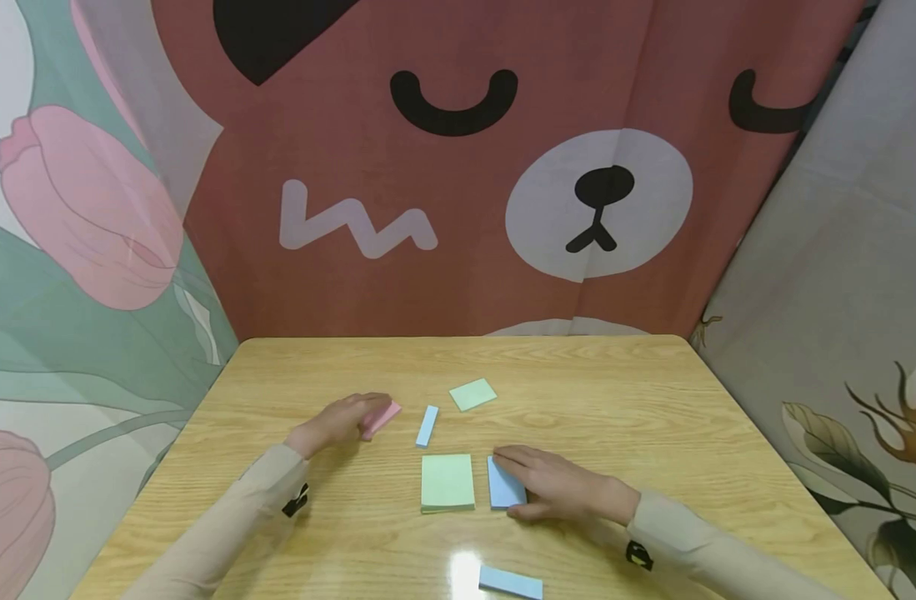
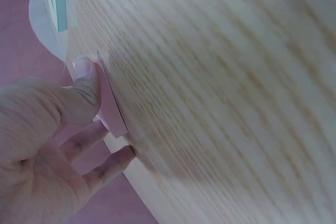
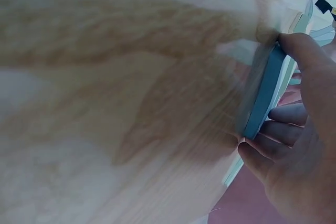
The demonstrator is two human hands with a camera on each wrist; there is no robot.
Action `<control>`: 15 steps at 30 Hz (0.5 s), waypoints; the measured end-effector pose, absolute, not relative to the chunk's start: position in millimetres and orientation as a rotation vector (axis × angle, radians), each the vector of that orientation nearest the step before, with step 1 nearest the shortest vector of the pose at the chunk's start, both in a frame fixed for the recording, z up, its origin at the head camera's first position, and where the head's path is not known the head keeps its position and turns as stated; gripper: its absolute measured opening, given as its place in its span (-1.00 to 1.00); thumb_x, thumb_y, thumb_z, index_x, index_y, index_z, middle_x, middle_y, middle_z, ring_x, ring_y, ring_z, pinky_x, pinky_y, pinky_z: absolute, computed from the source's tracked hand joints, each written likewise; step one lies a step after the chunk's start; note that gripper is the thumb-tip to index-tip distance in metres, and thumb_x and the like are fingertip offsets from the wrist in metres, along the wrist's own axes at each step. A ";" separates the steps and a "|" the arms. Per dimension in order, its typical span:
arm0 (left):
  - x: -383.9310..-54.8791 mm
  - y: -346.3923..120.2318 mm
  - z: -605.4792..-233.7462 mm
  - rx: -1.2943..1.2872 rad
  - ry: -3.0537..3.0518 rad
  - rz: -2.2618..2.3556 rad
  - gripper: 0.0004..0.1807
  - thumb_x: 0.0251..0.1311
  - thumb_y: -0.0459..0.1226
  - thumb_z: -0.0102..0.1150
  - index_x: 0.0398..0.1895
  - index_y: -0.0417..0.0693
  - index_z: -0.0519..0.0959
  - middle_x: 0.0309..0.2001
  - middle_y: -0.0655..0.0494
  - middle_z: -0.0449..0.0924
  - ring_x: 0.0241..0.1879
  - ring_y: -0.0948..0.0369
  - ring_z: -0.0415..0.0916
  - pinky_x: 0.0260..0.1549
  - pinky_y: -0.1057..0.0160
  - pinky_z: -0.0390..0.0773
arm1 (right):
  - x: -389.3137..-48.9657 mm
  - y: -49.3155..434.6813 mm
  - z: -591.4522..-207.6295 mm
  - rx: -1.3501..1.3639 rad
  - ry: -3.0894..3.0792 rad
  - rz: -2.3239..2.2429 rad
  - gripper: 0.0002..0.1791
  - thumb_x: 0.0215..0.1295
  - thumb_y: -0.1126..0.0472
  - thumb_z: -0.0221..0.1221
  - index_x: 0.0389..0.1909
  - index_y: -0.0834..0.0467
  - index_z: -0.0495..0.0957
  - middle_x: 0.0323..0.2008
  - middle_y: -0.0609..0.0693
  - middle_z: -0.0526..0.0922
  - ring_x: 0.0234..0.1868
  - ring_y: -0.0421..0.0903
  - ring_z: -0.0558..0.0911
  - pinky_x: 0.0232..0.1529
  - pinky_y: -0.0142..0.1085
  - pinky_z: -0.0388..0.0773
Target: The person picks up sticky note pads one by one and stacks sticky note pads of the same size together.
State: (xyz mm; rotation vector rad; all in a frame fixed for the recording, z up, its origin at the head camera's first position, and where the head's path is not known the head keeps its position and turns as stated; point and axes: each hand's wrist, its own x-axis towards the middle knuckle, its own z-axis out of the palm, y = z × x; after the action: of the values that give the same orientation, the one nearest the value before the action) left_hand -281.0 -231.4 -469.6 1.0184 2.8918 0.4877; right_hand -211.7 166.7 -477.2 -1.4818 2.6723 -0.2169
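Observation:
My left hand (image 1: 339, 419) grips a pink sticky-note pad (image 1: 382, 418) at the left of the table, thumb on the near side and fingers on the far side. The left wrist view shows this pink pad (image 2: 110, 106) low against the wood. On the right, my other hand (image 1: 570, 485) holds a blue sticky-note pad (image 1: 506, 490) between thumb and fingers, covering its right part. Its thick edge shows as a blue block (image 3: 266, 90) in the right wrist view. A square light green pad (image 1: 447, 482) lies just left of the blue one.
A narrow light-blue strip pad (image 1: 427, 427) lies between the hands, with a pale green pad (image 1: 473, 394) behind it. Another blue strip pad (image 1: 511, 582) is near the front. Printed curtains (image 1: 458, 292) hang behind and beside the wooden table (image 1: 615, 383).

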 end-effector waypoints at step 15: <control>-279.1 -230.6 -467.4 0.980 2.867 0.515 -0.28 0.10 -0.49 0.35 0.36 -0.39 0.33 0.34 -0.35 0.30 0.28 -0.28 0.28 0.25 -0.24 0.28 | -208.8 173.8 -479.2 -1.424 2.677 -0.234 -0.12 0.42 -0.22 0.08 0.46 0.36 0.15 0.44 0.24 0.21 0.42 0.12 0.25 0.35 -0.01 0.27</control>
State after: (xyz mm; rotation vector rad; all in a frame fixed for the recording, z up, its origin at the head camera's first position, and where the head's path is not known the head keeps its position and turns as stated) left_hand -279.1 -230.6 -467.4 0.9803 2.8673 0.5155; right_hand -208.8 173.8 -479.2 -1.4245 2.6773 -0.2340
